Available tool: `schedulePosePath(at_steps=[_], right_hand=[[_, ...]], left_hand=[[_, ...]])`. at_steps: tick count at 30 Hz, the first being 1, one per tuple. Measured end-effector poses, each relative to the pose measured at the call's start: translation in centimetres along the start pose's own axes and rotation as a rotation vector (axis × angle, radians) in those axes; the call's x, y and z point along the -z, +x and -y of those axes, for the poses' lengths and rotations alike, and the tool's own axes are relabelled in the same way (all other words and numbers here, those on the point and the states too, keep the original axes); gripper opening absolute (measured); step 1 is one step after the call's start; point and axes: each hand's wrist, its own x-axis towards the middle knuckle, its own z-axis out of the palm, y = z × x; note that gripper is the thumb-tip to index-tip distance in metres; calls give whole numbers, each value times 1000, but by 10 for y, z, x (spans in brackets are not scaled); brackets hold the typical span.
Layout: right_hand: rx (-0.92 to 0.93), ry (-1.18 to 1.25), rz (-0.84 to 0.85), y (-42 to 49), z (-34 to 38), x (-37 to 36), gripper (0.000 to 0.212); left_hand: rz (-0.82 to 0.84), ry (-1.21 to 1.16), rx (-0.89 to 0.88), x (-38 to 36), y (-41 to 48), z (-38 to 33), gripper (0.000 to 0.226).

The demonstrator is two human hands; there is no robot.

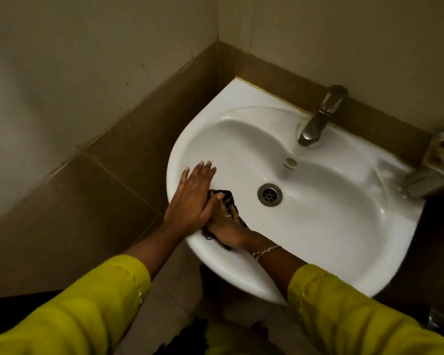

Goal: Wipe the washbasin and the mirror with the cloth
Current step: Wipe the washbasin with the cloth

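The white basin (318, 226) fills the middle and right of the frame. At its left rim, the right hand (224, 230) grips a dark cloth (226, 196) and presses it on the basin. The left hand (190, 198) lies flat, fingers together, on the rim, touching the right hand. A tap (318, 116) stands at the upper right.

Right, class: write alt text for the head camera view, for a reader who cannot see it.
A person's right hand presses a dark cloth on the near-left rim of a white washbasin, with the left hand laid flat beside it. A metal tap stands at the back, above the drain. No mirror shows.
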Motion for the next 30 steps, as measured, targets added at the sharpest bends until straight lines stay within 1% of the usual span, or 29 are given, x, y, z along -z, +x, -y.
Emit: schedulePosePath(at_steps=[7,13,17,20,21,22,24,25,26,27,28,29,30], right_hand=[[-1,-126,171,-53,-30,2,53],[-52,-235,289,-102,-65,21,52],[-63,-392,343,-127,-92,39,52],[-103,-573,363,-136,-112,55,54],[-128,-630,373,-138,-117,62,60],[-146,-672,364,-140,-122,67,75],[-169,-764,343,-144,-128,78,121],[-176,-822,296,-144,-134,83,131],[-184,-869,228,-142,-143,88,133],[-153,-932,130,-139,-154,91,127],[-93,-1065,88,-135,-156,98,113],[-91,-1134,48,-132,-156,105,94],[-102,-1166,59,-127,-161,112,79]], left_hand=[[29,47,10,-3,2,3,85],[76,117,20,-4,3,2,97],[93,154,22,-5,5,3,99],[99,170,19,-5,6,4,99],[99,172,19,-5,6,5,99],[101,172,18,-5,6,5,99],[107,172,22,-5,6,6,99],[111,174,23,-5,5,6,99],[114,178,21,-5,5,7,99],[116,180,19,-5,5,8,97],[114,178,20,-6,6,8,96],[111,172,24,-6,6,9,95],[110,166,26,-6,6,10,95]])
